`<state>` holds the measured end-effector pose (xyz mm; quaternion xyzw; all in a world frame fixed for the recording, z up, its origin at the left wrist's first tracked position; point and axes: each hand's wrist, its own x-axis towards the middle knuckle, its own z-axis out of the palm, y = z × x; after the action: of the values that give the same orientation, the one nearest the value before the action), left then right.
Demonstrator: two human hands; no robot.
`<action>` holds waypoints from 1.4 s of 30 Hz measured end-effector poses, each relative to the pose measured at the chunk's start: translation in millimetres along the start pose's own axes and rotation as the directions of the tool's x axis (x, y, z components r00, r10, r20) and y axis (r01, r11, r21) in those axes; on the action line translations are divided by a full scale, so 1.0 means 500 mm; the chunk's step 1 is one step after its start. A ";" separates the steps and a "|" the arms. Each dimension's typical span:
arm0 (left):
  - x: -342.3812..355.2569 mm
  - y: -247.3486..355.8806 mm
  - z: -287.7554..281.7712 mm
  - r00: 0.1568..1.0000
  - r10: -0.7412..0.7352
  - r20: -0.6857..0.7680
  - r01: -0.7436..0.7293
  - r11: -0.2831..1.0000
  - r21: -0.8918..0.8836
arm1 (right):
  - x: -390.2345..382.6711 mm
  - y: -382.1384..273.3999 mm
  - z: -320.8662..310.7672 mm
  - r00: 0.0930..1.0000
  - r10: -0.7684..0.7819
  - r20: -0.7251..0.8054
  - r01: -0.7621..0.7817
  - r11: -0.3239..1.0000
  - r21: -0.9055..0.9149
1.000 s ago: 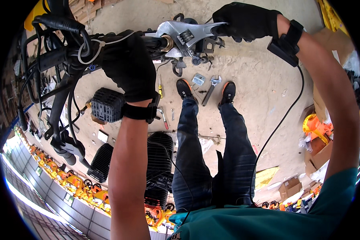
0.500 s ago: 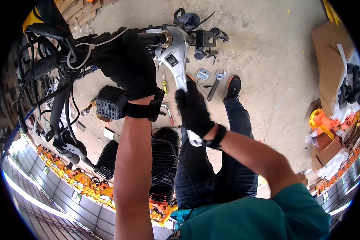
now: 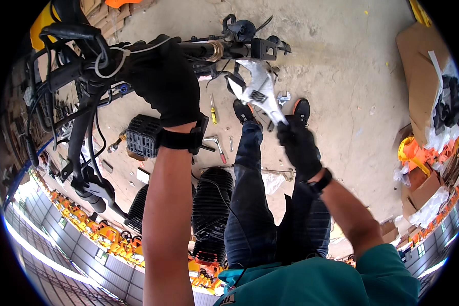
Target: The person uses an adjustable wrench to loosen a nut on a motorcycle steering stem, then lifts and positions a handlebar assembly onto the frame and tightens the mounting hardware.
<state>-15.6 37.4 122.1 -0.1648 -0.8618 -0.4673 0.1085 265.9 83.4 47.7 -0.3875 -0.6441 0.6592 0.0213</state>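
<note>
My left hand [image 3: 164, 84], in a black glove, is closed round a dark tube [image 3: 196, 49] of a black machine frame with cables. A white cable tie loop [image 3: 107, 71] lies beside that hand. Farther along the tube sits a brass-coloured nut [image 3: 217, 51]. My right hand [image 3: 300, 149], also gloved, grips the handle of a large silver adjustable wrench [image 3: 262, 94]. Its jaws are apart from the nut, below and right of it, with nothing between them. The rest of the handle is hidden by the hand.
On the floor lie a yellow screwdriver [image 3: 213, 109], a red-handled ratchet [image 3: 221, 152] and a second adjustable wrench [image 3: 284, 98], partly covered. Ribbed black parts [image 3: 211, 204] stand left of my legs. Cardboard [image 3: 421, 81] and orange parts [image 3: 418, 153] are at the right.
The wrench has come off the brass nut and moved right and toward me with my right hand. My left hand stays on the tube.
</note>
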 end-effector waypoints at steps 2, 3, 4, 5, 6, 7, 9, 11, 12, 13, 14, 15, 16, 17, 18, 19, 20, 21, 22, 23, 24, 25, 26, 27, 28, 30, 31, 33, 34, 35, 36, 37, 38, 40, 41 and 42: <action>0.002 -0.006 -0.001 0.998 -0.063 -0.007 0.062 0.996 -0.068 | 0.042 -0.048 -0.078 0.999 0.013 0.048 -0.004 0.981 -0.192; 0.001 -0.013 -0.004 0.999 -0.051 0.009 0.052 0.994 -0.100 | 0.068 -0.080 -0.114 0.995 0.020 0.094 0.003 0.971 -0.239; 0.002 -0.018 -0.002 0.999 -0.035 0.023 0.038 0.990 -0.135 | 0.098 -0.126 -0.145 0.988 0.037 0.151 0.017 0.941 -0.338; 0.001 -0.018 0.000 0.999 -0.020 0.040 0.026 0.986 -0.165 | 0.135 -0.131 -0.177 0.967 -0.152 0.202 0.223 0.890 -0.398; -0.003 -0.019 -0.002 0.999 -0.017 0.036 0.022 0.990 -0.140 | 0.165 -0.172 -0.192 0.972 -0.079 0.223 0.170 0.888 -0.427; 0.002 -0.018 0.002 1.000 -0.006 0.030 0.010 0.992 -0.123 | 0.199 -0.197 -0.212 0.957 -0.069 0.283 0.203 0.855 -0.477; 0.007 -0.013 0.005 0.999 0.010 0.031 -0.006 0.993 -0.117 | 0.270 -0.252 -0.231 0.932 0.070 0.355 0.149 0.819 -0.553; 0.007 -0.007 0.000 0.999 0.020 0.035 -0.015 0.991 -0.133 | 0.326 -0.293 -0.233 0.898 0.124 0.423 0.185 0.764 -0.618; 0.006 -0.009 -0.001 0.998 -0.019 0.052 0.025 0.993 -0.114 | 0.348 -0.310 -0.230 0.881 0.139 0.452 0.225 0.717 -0.659; 0.005 -0.011 -0.002 0.996 -0.058 0.068 0.064 0.993 -0.095 | 0.363 -0.331 -0.219 0.864 0.156 0.478 0.264 0.667 -0.696; 0.004 -0.014 -0.003 0.992 -0.101 0.081 0.107 0.991 -0.075 | 0.367 -0.359 -0.199 0.869 0.146 0.473 0.282 0.639 -0.715; 0.004 -0.014 -0.005 0.992 -0.089 0.094 0.097 0.992 -0.086 | 0.368 -0.381 -0.184 0.875 0.134 0.465 0.296 0.611 -0.734; 0.003 -0.013 -0.006 0.991 -0.077 0.108 0.088 0.991 -0.098 | 0.384 -0.389 -0.183 0.842 0.157 0.516 0.334 0.599 -0.728; 0.002 -0.013 -0.008 0.990 -0.067 0.121 0.080 0.991 -0.107 | 0.392 -0.399 -0.177 0.840 0.177 0.512 0.340 0.563 -0.753; 0.001 -0.009 -0.007 0.992 -0.078 0.100 0.090 0.989 -0.116 | 0.398 -0.407 -0.171 0.834 0.191 0.517 0.345 0.550 -0.761; -0.001 -0.003 -0.003 0.993 -0.090 0.080 0.100 0.987 -0.126 | 0.406 -0.413 -0.168 0.828 0.206 0.521 0.350 0.536 -0.768; -0.001 0.003 -0.002 0.993 -0.102 0.059 0.110 0.985 -0.137 | 0.449 -0.414 -0.190 0.729 0.296 0.618 0.375 0.583 -0.721; -0.002 0.002 -0.004 0.995 -0.087 0.051 0.094 0.983 -0.155 | 0.433 -0.455 -0.174 0.720 0.297 0.627 0.395 0.567 -0.723; -0.003 0.000 -0.005 0.996 -0.072 0.043 0.078 0.982 -0.172 | 0.441 -0.466 -0.162 0.703 0.343 0.622 0.397 0.537 -0.745; -0.003 0.002 -0.002 0.998 -0.052 0.040 0.059 0.978 -0.199 | 0.449 -0.471 -0.162 0.694 0.388 0.607 0.392 0.504 -0.770; -0.003 0.002 0.002 0.998 -0.054 0.045 0.063 0.971 -0.230 | 0.458 -0.458 -0.162 0.722 0.378 0.579 0.368 0.500 -0.784; -0.003 0.001 0.005 0.997 -0.055 0.049 0.066 0.963 -0.261 | 0.456 -0.462 -0.166 0.719 0.380 0.582 0.356 0.519 -0.778; -0.003 -0.002 0.004 0.997 -0.058 0.051 0.070 0.956 -0.285 | 0.455 -0.467 -0.165 0.711 0.381 0.591 0.348 0.539 -0.767; -0.002 -0.003 0.002 0.998 -0.044 0.054 0.056 0.970 -0.238 | 0.450 -0.477 -0.162 0.703 0.383 0.599 0.340 0.560 -0.756; -0.001 -0.004 0.000 0.998 -0.031 0.058 0.041 0.981 -0.191 | 0.440 -0.488 -0.156 0.724 0.394 0.566 0.310 0.548 -0.777; 0.001 -0.001 0.000 0.997 -0.029 0.066 0.039 0.986 -0.163 | 0.441 -0.482 -0.147 0.690 0.352 0.632 0.412 0.526 -0.744; 0.001 0.001 0.000 0.997 -0.043 0.069 0.055 0.982 -0.182 | 0.441 -0.477 -0.145 0.670 0.332 0.664 0.462 0.513 -0.723; 0.001 0.000 -0.001 0.997 -0.041 0.071 0.056 0.975 -0.214 | 0.437 -0.470 -0.145 0.670 0.341 0.660 0.431 0.546 -0.719; 0.001 -0.005 0.000 0.997 -0.028 0.067 0.042 0.973 -0.227 | 0.435 -0.465 -0.146 0.669 0.345 0.659 0.415 0.562 -0.716; 0.002 -0.006 0.003 0.998 -0.039 0.056 0.052 0.966 -0.254 | 0.434 -0.457 -0.147 0.669 0.349 0.656 0.397 0.578 -0.713; 0.002 -0.006 0.004 0.998 -0.052 0.044 0.063 0.958 -0.279 | 0.439 -0.437 -0.142 0.692 0.348 0.633 0.395 0.551 -0.735; -0.001 -0.003 0.008 0.995 -0.092 0.025 0.095 0.944 -0.317 | 0.430 -0.422 -0.137 0.739 0.315 0.595 0.370 0.549 -0.750; -0.003 -0.001 0.012 0.991 -0.132 0.006 0.126 0.925 -0.359 | 0.409 -0.416 -0.132 0.785 0.281 0.552 0.343 0.545 -0.765; 0.005 -0.019 0.006 0.998 -0.002 0.056 0.008 0.995 -0.101 | 0.394 -0.405 -0.141 0.830 0.231 0.507 0.316 0.556 -0.769; 0.006 -0.027 0.000 0.994 0.056 0.092 -0.059 0.998 0.036 | 0.391 -0.403 -0.137 0.831 0.236 0.503 0.310 0.554 -0.772; 0.004 -0.032 0.000 0.996 0.033 0.082 -0.034 0.999 0.007 | 0.388 -0.405 -0.131 0.833 0.240 0.499 0.305 0.553 -0.775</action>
<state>-23.6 29.9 110.5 -0.1977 -0.8645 -0.4548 0.0817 70.3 274.4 138.0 -0.1301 -0.8613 0.3561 -0.3384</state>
